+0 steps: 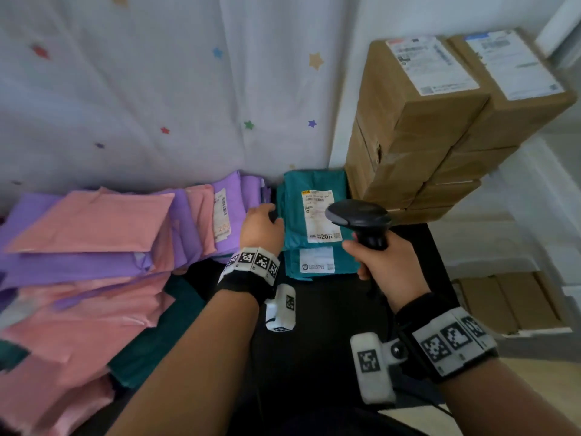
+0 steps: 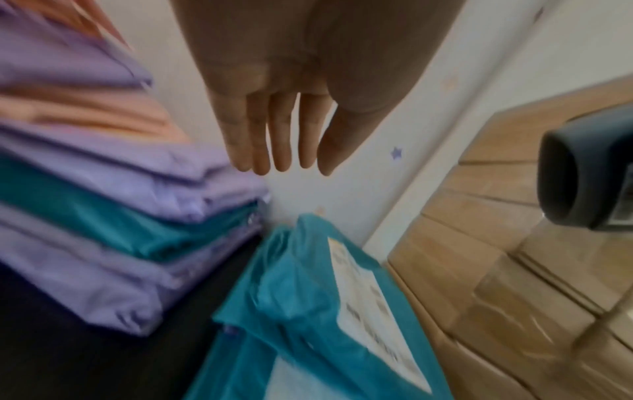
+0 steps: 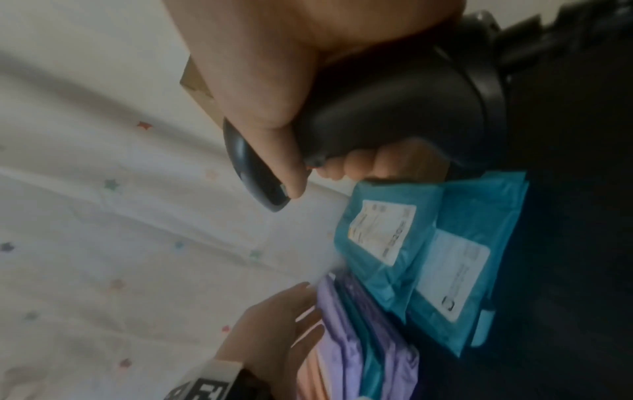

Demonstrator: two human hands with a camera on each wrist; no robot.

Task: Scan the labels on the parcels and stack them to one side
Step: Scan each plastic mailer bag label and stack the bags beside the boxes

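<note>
Scanner [image 1: 358, 215] nose points left-forward over teal parcel [image 1: 314, 215]; handle upright

We note a white curtain [image 1: 141, 99] hanging behind the worktop [image 1: 314, 335], printed with small scattered stars in red, blue, green, purple and tan. The worktop surface is black. To the right we see a white wall [image 1: 440, 14] meeting the curtain edge. Lower right, flat brown cardboard sheets [image 1: 506, 302] lie on a white ledge, below worktop level as far as we can tell. Further right the background is pale and blurred; we cannot resolve it.
</note>
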